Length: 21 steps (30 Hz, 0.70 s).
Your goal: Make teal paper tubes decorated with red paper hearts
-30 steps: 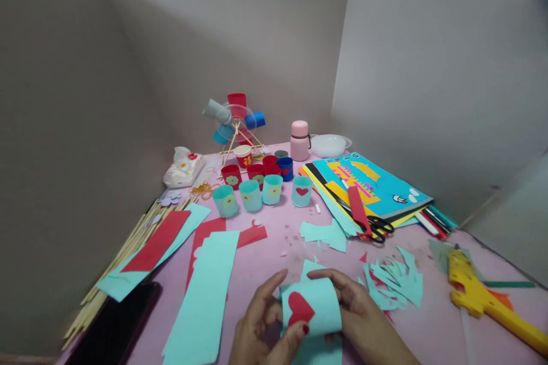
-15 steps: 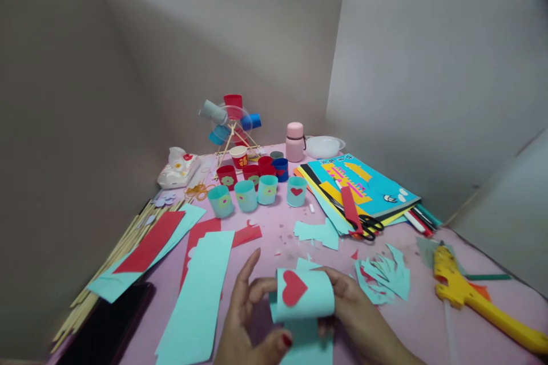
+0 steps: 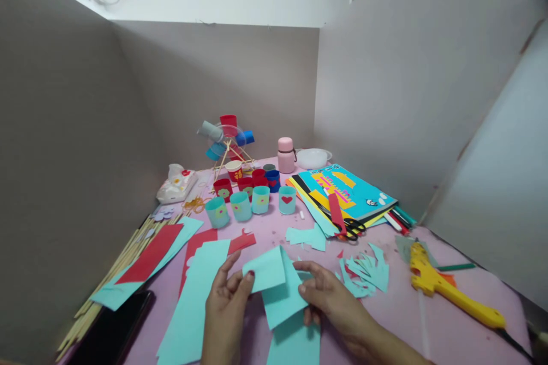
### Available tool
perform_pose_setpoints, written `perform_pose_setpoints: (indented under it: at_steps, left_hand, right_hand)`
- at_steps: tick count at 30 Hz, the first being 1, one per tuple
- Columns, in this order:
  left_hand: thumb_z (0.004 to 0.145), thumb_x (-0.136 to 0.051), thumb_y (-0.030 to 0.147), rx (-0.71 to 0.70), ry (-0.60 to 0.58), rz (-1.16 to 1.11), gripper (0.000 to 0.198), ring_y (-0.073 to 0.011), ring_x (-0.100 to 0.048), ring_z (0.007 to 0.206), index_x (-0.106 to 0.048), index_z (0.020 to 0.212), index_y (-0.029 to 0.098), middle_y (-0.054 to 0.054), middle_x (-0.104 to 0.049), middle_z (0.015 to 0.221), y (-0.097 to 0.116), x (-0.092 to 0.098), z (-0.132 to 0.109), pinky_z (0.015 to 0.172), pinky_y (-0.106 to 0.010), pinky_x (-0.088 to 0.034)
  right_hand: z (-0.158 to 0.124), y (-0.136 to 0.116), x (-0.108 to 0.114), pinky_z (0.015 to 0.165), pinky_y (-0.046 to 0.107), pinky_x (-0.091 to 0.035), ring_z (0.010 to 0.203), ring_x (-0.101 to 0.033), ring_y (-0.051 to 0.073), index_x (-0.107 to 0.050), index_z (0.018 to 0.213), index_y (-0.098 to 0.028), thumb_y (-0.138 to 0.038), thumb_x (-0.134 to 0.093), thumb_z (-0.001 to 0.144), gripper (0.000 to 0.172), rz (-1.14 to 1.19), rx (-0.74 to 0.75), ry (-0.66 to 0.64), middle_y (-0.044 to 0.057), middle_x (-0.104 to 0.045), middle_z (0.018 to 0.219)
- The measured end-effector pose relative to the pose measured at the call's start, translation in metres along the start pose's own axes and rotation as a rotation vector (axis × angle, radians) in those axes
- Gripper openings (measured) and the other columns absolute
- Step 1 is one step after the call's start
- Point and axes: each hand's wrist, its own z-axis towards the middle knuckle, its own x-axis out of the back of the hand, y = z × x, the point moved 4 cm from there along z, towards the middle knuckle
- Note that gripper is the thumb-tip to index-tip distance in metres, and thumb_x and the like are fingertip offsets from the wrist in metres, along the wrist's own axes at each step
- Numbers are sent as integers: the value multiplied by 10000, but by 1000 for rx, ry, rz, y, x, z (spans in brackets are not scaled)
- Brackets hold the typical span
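Observation:
A light blue paper strip (image 3: 266, 271), bent over on itself, is held up between my hands. My left hand (image 3: 226, 302) pinches its left end, thumb in front. The thumb and fingers of my right hand (image 3: 336, 302) close on the strip's right edge, with the index finger stretched above it. No heart shows on the strip's visible faces. Beneath it lies another light blue paper piece (image 3: 295, 345). Left of my left hand are stacked light blue strips (image 3: 192, 302). Light blue paper scraps (image 3: 368, 268) lie beyond my right hand.
Several paper cups, including a heart-marked one (image 3: 287, 200), stand ahead, before a paper-cup wheel (image 3: 229, 140). Scissors (image 3: 353, 228) rest by coloured sheets (image 3: 368, 194). A yellow glue gun (image 3: 449, 291) lies right. Sticks (image 3: 85, 311) and a phone (image 3: 113, 333) lie left, a pink bottle (image 3: 286, 157) behind.
The rolled strip with the red heart facing me has been turned and loosened into a bent sheet. The heart is now out of sight. My hands have moved slightly apart, and the view has tilted up.

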Motion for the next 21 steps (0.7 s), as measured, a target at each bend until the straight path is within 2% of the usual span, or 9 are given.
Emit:
perform_pose_setpoints:
  at_steps: [3, 5, 7, 10, 12, 14, 15, 18, 21]
  left_hand:
    - [672, -758, 273, 4, 44, -81, 577, -46, -537, 540, -523, 1198, 249, 103, -562, 585, 10, 4, 7, 537, -112, -473]
    - [668, -761, 261, -59, 66, -136, 568, -49, -573, 587, -541, 1191, 284, 92, -594, 646, 28, 5, 10, 586, -130, -516]
    - [666, -760, 244, -163, 69, -168, 569, -49, -590, 616, -551, 1189, 323, 88, -615, 689, 50, 3, 10, 604, -131, -530]
    - [678, -745, 249, -270, 72, -114, 589, -57, -595, 653, -528, 1215, 354, 89, -621, 713, 69, -2, 7, 621, -130, -529]
    - [703, -717, 281, -216, 33, 0, 592, -65, -587, 656, -490, 1248, 332, 90, -602, 700, 61, -5, 8, 643, -151, -523]
    - [733, -672, 310, -86, -48, 142, 595, -75, -582, 615, -439, 1278, 258, 92, -575, 649, 39, -8, 11, 633, -171, -506]
    - [737, -657, 313, -39, -76, 188, 594, -91, -579, 579, -431, 1275, 198, 89, -561, 603, 27, -7, 13, 593, -181, -495]
    - [709, -647, 298, 23, -144, 279, 603, -169, -644, 677, -436, 1229, 76, -10, -660, 700, -1, -2, 16, 650, -258, -501]
    - [692, -637, 366, -18, -96, 403, 598, -257, -635, 897, -455, 1203, 114, -102, -645, 948, -10, 12, 9, 780, -347, -471]
  right_hand:
    - [0, -8, 1, 435, 194, -343, 488, -577, 102, -564, 1041, -138, -238, -641, 703, 361, -88, 74, 35, -50, -565, 629]
    - [-4, -20, 7, 579, 237, -425, 676, -597, 133, -590, 1026, -151, -201, -652, 693, 342, -145, 150, 81, 30, -643, 850]
    - [-11, -36, 18, 716, 277, -442, 831, -565, 163, -605, 1032, -173, -219, -652, 713, 326, -191, 217, 128, 64, -627, 1026]
    - [-30, -59, 42, 711, 304, -455, 881, -558, 200, -610, 1039, -199, -328, -605, 782, 287, -307, 263, 192, 68, -622, 1043]
    - [-42, -68, 58, 780, 330, -454, 965, -559, 228, -617, 1034, -207, -378, -594, 796, 294, -404, 273, 248, 74, -631, 1053]
    - [-50, -66, 67, 766, 335, -460, 897, -592, 225, -639, 975, -199, -418, -602, 781, 295, -449, 247, 292, 66, -657, 948]
    - [-52, -60, 68, 707, 320, -469, 817, -608, 211, -643, 950, -190, -428, -615, 765, 302, -449, 208, 278, 55, -658, 871]
    - [-50, -25, 57, 455, 227, -411, 575, -601, 141, -594, 965, -174, -465, -681, 682, 415, -281, 3, 142, 11, -615, 768]
    - [-46, 15, 43, 332, 162, -295, 412, -567, 89, -478, 1063, -182, -542, -705, 615, 618, 9, -172, 68, 4, -632, 745]
